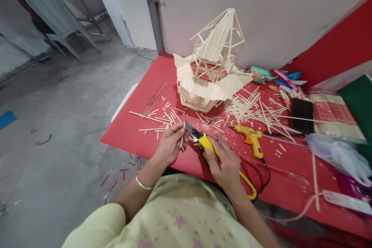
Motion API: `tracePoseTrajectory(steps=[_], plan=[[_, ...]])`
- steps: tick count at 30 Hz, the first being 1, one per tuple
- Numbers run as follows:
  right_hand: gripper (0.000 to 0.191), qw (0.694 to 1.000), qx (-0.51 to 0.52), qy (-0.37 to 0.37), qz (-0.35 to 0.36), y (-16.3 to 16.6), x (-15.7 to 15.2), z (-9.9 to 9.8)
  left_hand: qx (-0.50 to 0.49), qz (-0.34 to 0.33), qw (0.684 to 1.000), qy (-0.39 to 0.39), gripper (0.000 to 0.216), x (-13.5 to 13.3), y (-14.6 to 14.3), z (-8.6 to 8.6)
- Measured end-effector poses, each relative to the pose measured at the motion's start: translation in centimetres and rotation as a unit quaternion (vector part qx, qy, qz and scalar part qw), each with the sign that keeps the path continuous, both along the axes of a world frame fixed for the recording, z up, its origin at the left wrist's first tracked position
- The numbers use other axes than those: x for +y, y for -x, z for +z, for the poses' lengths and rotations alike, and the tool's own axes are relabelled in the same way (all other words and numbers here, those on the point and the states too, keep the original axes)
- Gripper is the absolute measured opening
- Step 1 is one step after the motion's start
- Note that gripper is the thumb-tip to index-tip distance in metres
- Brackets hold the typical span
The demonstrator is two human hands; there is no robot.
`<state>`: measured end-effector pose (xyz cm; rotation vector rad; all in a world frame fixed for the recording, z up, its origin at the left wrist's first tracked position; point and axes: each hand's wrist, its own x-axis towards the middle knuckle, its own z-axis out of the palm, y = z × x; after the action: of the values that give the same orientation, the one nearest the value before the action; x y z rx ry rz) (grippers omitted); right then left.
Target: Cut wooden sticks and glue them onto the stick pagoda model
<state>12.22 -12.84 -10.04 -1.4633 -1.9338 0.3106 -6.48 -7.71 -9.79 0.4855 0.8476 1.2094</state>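
Note:
Just left of the blade, my left hand [172, 143] is closed on a short wooden stick [182, 142]. My right hand [224, 162] grips a hand cutter [207, 142] with yellow and black handles and a broad metal blade that points toward the left fingers. The blade tip is at or very near the stick; whether it touches cannot be made out. Behind both hands stands a tiered model building [207, 85] made of thin wooden sticks, with a tall pointed top. A yellow glue gun [250, 137] lies to the right of my right hand.
Loose sticks [247, 106] and short offcuts litter the red tabletop [122, 135]. A clear ruler [155, 99] lies at the left. On the right are a black phone-like object [301, 114], packed sticks [334, 116], a plastic bag [338, 155] and a power strip [345, 201].

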Motion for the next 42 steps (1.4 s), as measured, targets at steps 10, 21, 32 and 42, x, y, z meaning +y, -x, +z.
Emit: tracePoseTrajectory(steps=[10, 21, 32, 42], plan=[[0.039, 0.999, -0.022, -0.015, 0.018, 0.15, 0.15, -0.08, 0.012, -0.024, 1.000, 0.006, 0.030, -0.35, 0.10, 0.20], [0.039, 0.999, -0.039, -0.017, 0.021, 0.26, 0.15, 0.18, 0.052, -0.026, 0.998, -0.010, 0.030, -0.63, 0.34, 0.20], [0.040, 0.999, -0.035, -0.023, 0.017, 0.11, -0.02, 0.09, 0.050, -0.025, 0.998, -0.010, 0.018, -0.57, 0.30, -0.25], [0.039, 0.999, -0.027, -0.010, 0.015, 0.03, -0.11, -0.06, 0.067, -0.023, 0.997, -0.019, 0.020, -0.70, 0.26, -0.21]])
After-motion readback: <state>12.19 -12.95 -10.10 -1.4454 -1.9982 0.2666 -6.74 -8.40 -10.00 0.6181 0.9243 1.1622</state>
